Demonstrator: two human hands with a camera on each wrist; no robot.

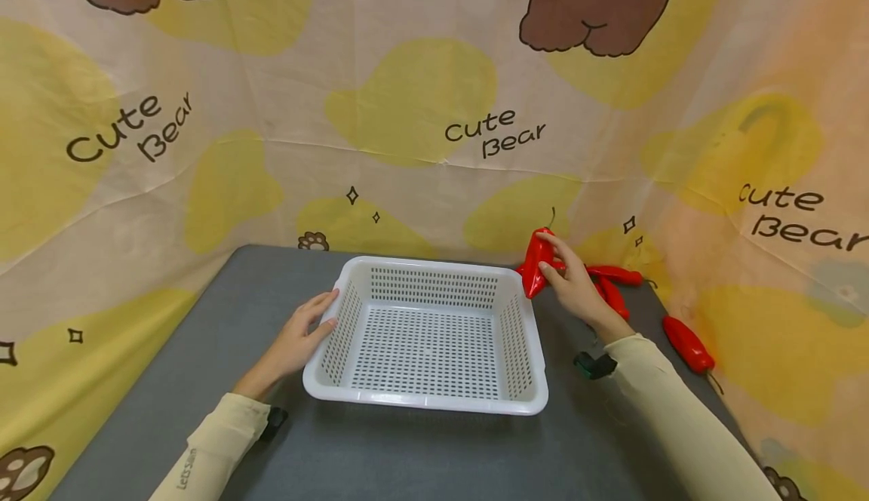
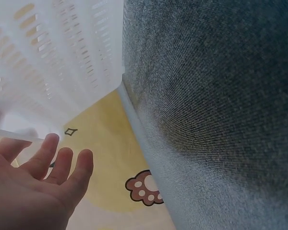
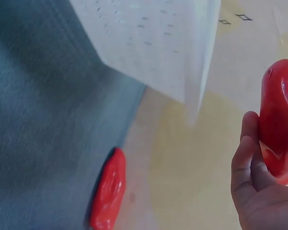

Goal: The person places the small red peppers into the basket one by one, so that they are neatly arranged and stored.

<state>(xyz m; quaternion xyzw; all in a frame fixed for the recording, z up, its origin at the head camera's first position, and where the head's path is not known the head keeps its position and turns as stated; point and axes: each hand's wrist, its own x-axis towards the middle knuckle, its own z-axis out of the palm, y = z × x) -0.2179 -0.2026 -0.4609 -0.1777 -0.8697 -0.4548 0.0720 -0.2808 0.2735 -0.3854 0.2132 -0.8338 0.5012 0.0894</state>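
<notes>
A white plastic basket [image 1: 424, 403] with slotted walls stands on the grey table, its inside bare. My left hand [image 1: 307, 335] holds the basket's left rim; in the left wrist view the fingers [image 2: 79, 177] of that hand meet the rim from outside. Above the far right corner of the basket, my right hand [image 1: 573, 282] grips a glossy red chili pepper [image 1: 536, 263], its stem pointing up. The right wrist view shows this pepper [image 3: 278, 115] upright between fingers and thumb.
More red chili peppers [image 1: 614, 275] lie behind my right hand, partly hidden by it. Another chili pepper [image 1: 689, 346] lies by the right edge of the table [image 1: 407, 456]. A printed cloth [image 1: 407, 101] hangs behind and beside the table.
</notes>
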